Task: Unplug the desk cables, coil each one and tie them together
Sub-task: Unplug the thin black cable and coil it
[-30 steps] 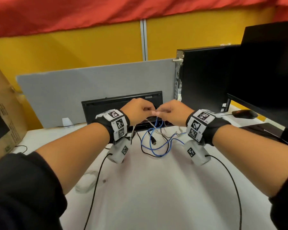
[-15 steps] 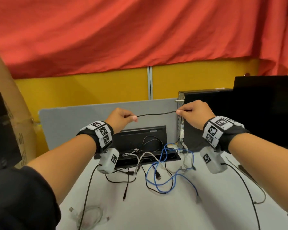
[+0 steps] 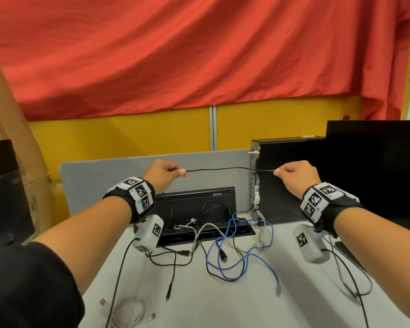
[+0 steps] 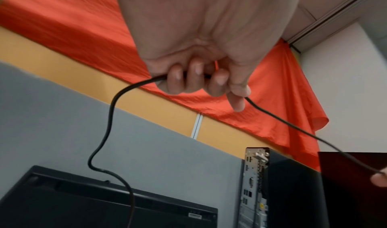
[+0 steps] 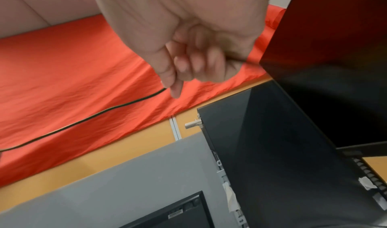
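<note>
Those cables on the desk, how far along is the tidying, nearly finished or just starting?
Early on, by the look of it. In hand: the left hand and right hand each pinch one black cable stretched between them, not yet coiled. A white cable near the desk's front edge already lies looped. Left: the blue cable and other loose leads lie tangled on the desk; nothing is tied together.

A red cloth (image 3: 175, 55) hangs over a yellow wall (image 3: 128, 136). The cord (image 3: 223, 169) is black. One wire (image 3: 234, 263) is blue. The wrist bands (image 3: 137, 197) have black and white squares. The tabletop (image 3: 223, 304) is white.
</note>
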`<state>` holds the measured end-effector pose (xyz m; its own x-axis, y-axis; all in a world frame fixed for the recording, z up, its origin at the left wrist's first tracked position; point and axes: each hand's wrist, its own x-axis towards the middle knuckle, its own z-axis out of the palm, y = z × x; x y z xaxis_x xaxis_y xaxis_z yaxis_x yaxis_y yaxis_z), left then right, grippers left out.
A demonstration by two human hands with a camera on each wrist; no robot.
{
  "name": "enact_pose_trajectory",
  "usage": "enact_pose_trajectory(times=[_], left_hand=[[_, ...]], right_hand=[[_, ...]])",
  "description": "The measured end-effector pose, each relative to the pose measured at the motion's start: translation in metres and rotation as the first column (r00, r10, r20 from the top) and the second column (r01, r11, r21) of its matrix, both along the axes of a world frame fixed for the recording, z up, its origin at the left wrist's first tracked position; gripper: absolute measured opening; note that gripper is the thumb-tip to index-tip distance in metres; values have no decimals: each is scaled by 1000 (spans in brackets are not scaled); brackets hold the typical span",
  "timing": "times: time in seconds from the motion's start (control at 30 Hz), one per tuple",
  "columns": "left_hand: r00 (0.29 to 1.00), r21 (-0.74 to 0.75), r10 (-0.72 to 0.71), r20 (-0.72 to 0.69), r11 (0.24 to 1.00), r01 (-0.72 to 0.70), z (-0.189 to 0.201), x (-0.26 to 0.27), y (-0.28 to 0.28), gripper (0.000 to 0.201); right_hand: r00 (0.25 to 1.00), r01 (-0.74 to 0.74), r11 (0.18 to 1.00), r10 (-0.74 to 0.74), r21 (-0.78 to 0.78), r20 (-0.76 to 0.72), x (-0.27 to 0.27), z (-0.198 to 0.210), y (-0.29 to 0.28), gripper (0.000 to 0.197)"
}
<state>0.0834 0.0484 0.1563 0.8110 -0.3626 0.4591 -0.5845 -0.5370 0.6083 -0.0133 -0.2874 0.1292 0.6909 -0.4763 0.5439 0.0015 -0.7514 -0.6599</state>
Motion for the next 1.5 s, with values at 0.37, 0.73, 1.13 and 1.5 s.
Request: enact_pose_trajectory(times=[0.37,0.73,1.13,1.5], left_hand=[[980,21,-194,47,981,193,-7,-33,-58,18],[989,55,-146,-19,988,147,-11,-21,-30,25],[997,88,77,-13,993,-76,-20,12,22,25],[999,22,-37,-14,999,37,-23,1,-20,28]], right_hand=[[912,-395,872,334,-289,-237,-16,18,119,55],[963,-261,927,232,-270,-135,-4,17,109,24],[991,86,989,-97,-121,-89,-4,-1,30,20],[944,-99,955,2,-280,-330,-6,-5,84,27]])
